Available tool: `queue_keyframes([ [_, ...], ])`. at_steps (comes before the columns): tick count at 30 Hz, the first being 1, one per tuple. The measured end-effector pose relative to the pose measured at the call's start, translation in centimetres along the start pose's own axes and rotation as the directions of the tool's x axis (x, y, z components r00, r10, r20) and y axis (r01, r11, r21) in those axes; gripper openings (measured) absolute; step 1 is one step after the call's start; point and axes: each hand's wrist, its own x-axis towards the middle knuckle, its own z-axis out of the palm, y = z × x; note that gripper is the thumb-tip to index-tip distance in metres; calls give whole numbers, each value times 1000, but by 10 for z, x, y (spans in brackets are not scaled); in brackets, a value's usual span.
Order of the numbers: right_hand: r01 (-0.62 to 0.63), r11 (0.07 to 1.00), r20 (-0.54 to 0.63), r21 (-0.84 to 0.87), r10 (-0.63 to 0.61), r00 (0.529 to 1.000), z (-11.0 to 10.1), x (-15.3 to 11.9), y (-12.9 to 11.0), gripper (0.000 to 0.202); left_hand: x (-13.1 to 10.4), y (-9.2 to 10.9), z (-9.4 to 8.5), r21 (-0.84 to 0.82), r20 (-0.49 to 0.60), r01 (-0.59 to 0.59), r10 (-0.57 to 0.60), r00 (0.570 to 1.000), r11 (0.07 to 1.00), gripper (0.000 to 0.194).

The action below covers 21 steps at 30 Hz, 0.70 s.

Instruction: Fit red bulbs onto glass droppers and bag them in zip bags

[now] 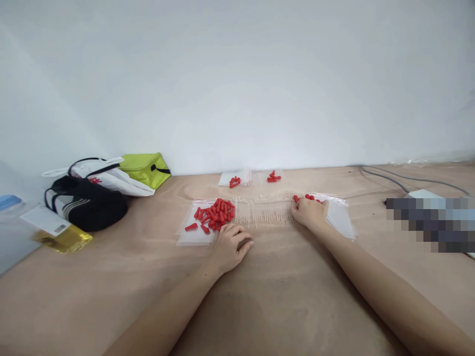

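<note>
Seen from above, two bare hands rest on a wooden table (282,291). Just beyond the left hand (230,245), whose fingers curl loosely around nothing, a heap of red caps (214,214), too many to count, lies on clear bags (195,232). The right hand (309,211) lies fingers down on a few more red pieces (308,197) beside another bag stack (339,215); whether it grips any cannot be told. Between the hands runs a row of clear tubes (264,209). Farther off, two small filled bags (254,178) lie.
</note>
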Motion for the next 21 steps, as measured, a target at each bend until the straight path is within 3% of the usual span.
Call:
queue_keyframes([
  [4, 1, 999, 51, -47, 1, 999, -1, 6, -7, 22, 1, -3, -2, 117, -142, 107, -90, 986, 987, 7],
  [7, -5, 998, 88, -64, 11, 996, -1, 7, -9, 21, 5, -12, -12, 236, -281, 269, -199, 939, 934, 9],
  [11, -12, 998, 70, -61, 16, 997, -1, 4, -9, 22, 8, -29, -26, 369, -328, 414, -299, 896, 832, 14],
  [16, 115, 993, -157, -35, -120, 980, 0, -14, -3, 26, 6, -44, -29, 430, -290, 387, -282, 915, 816, 17],
  [21, 443, 888, -393, 120, -368, 843, 14, -46, 7, 19, 5, -47, -27, 435, -345, 344, -199, 917, 832, 12],
])
